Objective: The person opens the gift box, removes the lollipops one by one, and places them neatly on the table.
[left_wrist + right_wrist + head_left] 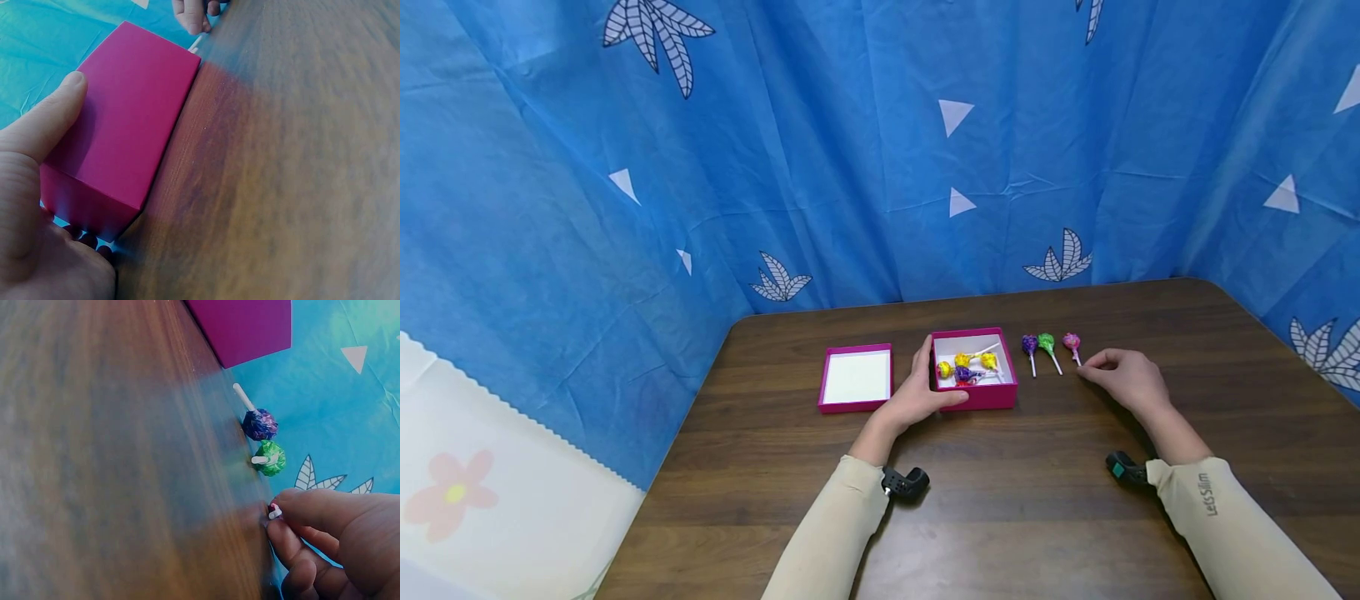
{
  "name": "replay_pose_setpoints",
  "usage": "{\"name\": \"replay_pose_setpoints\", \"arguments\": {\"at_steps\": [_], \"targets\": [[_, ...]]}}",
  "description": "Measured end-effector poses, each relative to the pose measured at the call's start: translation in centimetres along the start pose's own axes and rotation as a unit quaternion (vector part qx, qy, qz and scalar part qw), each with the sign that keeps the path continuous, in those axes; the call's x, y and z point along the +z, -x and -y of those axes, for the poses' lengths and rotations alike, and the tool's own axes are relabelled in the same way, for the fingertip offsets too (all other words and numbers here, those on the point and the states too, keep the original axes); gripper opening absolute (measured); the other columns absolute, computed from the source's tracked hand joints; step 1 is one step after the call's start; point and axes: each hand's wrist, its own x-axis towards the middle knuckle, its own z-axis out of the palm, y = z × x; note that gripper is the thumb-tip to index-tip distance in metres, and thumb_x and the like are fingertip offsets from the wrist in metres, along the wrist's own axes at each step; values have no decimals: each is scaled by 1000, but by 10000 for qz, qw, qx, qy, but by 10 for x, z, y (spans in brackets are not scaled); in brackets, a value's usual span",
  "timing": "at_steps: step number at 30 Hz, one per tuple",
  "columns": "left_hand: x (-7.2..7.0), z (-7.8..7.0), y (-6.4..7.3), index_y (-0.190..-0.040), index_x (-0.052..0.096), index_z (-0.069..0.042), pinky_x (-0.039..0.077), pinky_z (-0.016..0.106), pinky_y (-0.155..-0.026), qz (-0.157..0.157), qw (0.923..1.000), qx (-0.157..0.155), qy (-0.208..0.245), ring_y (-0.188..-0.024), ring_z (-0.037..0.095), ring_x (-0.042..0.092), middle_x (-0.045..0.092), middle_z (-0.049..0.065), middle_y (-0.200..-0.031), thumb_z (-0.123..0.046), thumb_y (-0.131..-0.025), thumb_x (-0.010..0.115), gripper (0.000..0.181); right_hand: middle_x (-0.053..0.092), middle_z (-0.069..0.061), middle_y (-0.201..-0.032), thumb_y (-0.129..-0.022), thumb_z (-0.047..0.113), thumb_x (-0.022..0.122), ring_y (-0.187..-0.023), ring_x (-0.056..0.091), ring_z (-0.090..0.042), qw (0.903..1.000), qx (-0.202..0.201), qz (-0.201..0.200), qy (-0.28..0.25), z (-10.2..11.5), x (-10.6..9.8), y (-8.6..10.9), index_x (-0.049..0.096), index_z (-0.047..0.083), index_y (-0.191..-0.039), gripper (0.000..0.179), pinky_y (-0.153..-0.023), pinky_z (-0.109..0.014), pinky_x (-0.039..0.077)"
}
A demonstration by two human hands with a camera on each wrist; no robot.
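My left hand (916, 400) holds a magenta box (988, 397) at its front left corner, the thumb (59, 112) along the front wall and the other fingers round the left side. Inside lie yellow lollipops (988, 361) and a purple lollipop (964, 374), sticks pointing various ways. To the right, my right hand (1126, 382) pinches the stick of a pink lollipop (1071, 341) between thumb and forefinger. In the right wrist view the fingers hide most of its head. Between box and right hand lie a purple-wrapped lollipop (260, 424) and a green lollipop (271, 458).
Left of the box lies a shallow lid (855, 377) with a magenta rim, white inside facing up. All rests on a dark wooden table (1000, 500). A blue patterned curtain (865, 167) hangs behind the table's back edge and at its sides.
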Motion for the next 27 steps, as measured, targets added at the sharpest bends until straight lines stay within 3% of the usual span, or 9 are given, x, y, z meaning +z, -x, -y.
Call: {"name": "replay_pose_setpoints", "arguments": {"at_steps": [17, 27], "targets": [[-2, 0, 2, -160, -4, -38, 36, 55, -118, -24, 10000, -7, -55, -147, 29, 28, 9, 2, -167, -46, -78, 81, 118, 71, -22, -101, -95, 31, 67, -88, 59, -30, 9999, -9, -103, -133, 3, 3, 1, 68, 1, -109, 33, -69, -32, 42], [-1, -1, 3, -159, -4, -40, 37, 55, -117, -32, 10000, 32, -10, -147, 29, 28, 11, 3, -167, -44, -79, 80, 116, 69, -23, -104, -96, 30, 67, -87, 58, -29, 9991, -200, -173, -332, 7, 4, -2, 68, 0, -110, 32, -66, -25, 44]]}}
